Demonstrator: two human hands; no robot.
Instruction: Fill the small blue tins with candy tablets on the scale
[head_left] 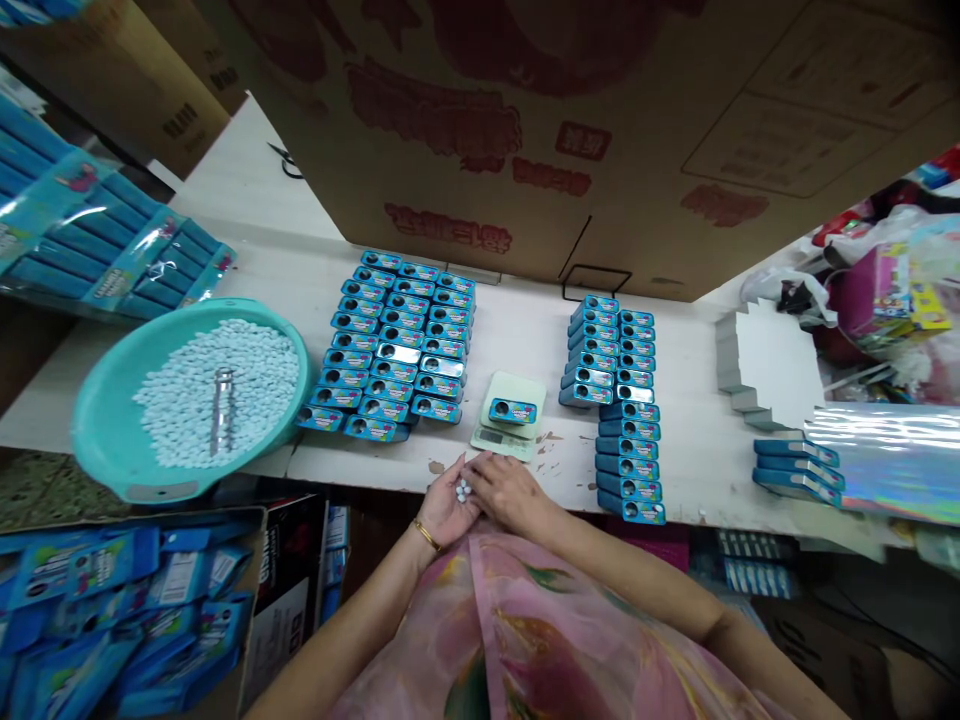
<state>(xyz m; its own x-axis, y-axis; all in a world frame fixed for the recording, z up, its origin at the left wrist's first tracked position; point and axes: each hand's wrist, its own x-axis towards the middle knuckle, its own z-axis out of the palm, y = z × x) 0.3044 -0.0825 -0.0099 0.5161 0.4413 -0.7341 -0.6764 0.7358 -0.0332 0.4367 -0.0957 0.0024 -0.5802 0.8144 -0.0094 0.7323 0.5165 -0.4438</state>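
My left hand (444,508) is palm up at the table's front edge, cupping several small pale-blue candies (463,489). My right hand (514,492) lies across the left fingers, its own fingers stretched out by the candies; their tips are partly hidden. Just beyond my hands sits a small kitchen scale (489,440) with one blue box (513,411) on it, a dark round hole at the box's left end. To the left, a turquoise basin (97,425) holds a heap of such candies and a metal scoop (222,412), apart from both hands.
Rows of blue boxes (394,345) stand left of the scale, and more boxes (628,455) stand to its right. A large carton (637,130) rises behind. White card pieces (780,360) lie at right. An open carton of blue packs (97,620) is below left; scissors (289,163) lie far back.
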